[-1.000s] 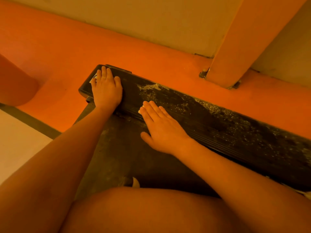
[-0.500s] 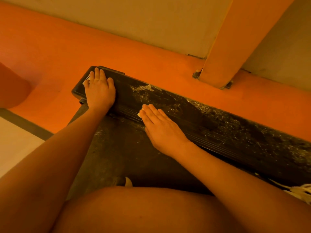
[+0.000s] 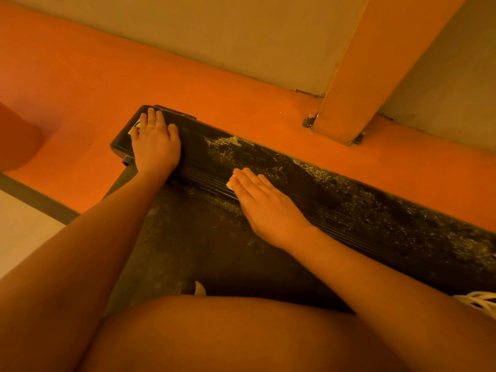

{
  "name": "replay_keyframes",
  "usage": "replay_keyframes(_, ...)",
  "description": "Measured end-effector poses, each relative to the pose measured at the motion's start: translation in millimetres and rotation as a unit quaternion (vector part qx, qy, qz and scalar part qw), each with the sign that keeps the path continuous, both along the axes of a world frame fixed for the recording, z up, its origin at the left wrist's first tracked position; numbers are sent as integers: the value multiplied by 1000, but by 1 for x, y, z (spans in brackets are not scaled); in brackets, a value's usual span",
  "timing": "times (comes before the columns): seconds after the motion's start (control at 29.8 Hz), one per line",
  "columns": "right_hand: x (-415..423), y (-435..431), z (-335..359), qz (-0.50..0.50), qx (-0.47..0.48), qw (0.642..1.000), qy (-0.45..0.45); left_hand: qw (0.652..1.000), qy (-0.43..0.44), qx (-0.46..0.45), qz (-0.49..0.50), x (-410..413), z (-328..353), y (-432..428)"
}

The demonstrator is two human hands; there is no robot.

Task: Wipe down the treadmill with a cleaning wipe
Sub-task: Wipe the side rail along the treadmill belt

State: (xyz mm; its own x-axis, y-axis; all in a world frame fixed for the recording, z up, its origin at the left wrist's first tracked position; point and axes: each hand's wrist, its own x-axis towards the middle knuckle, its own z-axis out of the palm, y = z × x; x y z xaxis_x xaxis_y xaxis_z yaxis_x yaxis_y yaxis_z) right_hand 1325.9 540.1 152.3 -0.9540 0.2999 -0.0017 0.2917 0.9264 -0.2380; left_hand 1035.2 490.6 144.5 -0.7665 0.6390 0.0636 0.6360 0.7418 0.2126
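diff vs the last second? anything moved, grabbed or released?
The right hand, flat on a pale wipe, slid slightly right along the treadmill's side rail, away from the left hand and toward the dusty stretch. Nothing was taken hold of or let go. The left hand stayed flat on the rail's end; the view shifted a little.

no legible text, labels or numbers anywhere in view

The treadmill lies slantwise before me, its black ribbed side rail speckled with pale dust (thickest rightward) beside the dark belt. The cleaning wipe peeks out pale under my flat right hand
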Motion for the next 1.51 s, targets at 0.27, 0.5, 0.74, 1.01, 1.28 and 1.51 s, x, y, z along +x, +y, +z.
replay_keyframes(0.27, 67, 0, -7, -17, 3, 1000, 13, 1000, 4, 5, -1, -1, -2, 0)
replay_keyframes(0.5, 33, -5, 2, -7, -22, 1000, -9, 1000, 0, 3, -4, -1, 0, 0)
replay_keyframes(0.74, 54, -1, 4, -7, -43, 999, -17, 1000, 8, 7, -5, -4, -4, 1)
replay_keyframes(1.01, 106, 13, 16, -16, -85, 994, -62, 1000, 11, 3, -7, 0, -2, 1)
replay_keyframes(1.28, 14, 16, 8, 79, -89, 993, -21, 1000, 11, 18, -6, -4, -6, 1)
replay_keyframes(1.51, -82, 19, 14, 68, -67, 995, -29, 1000, 11, 26, 3, -4, -8, 2)
